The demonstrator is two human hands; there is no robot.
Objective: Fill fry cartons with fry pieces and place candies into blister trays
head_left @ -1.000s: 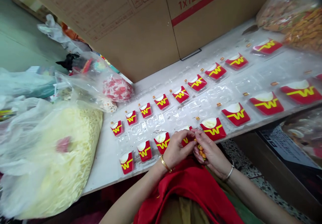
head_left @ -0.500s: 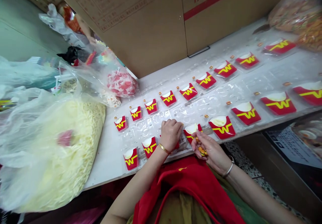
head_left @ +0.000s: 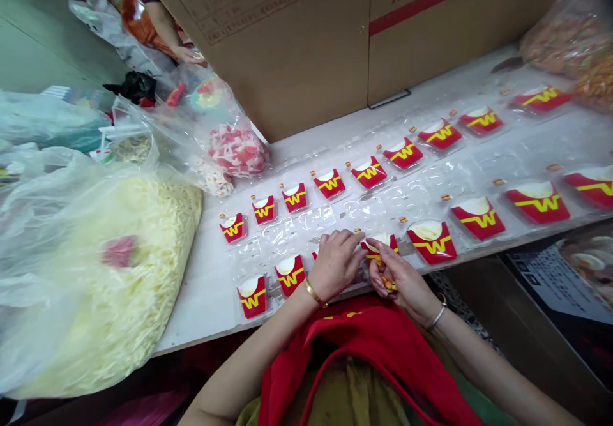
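My right hand (head_left: 398,280) is curled around several tiny toy hamburgers (head_left: 389,285), orange-yellow and partly hidden by the fingers. Close to its left, my left hand (head_left: 338,258) hovers over the tray with fingers loosely stretched toward the right hand, and no held thing shows in it. Just beyond its fingertips, one toy hamburger (head_left: 358,230) lies above a red fries box (head_left: 393,243) marked with a yellow W. The right thumb partly covers that box. My left hand hides most of another box beside it. Clear plastic blister trays (head_left: 306,225) hold these boxes in two rows.
A large cardboard box (head_left: 297,62) stands behind the rows. At left is a big bag of cream-coloured pieces (head_left: 158,273); behind it sits a bag of pink-and-white pieces (head_left: 237,151). Another filled bag (head_left: 569,49) is at far right. Another person's hand (head_left: 188,54) shows at the back left.
My left hand has moved slightly right and its fingers have loosened, leaving a toy hamburger in the tray beyond them. The other person's arm reaches further into view.
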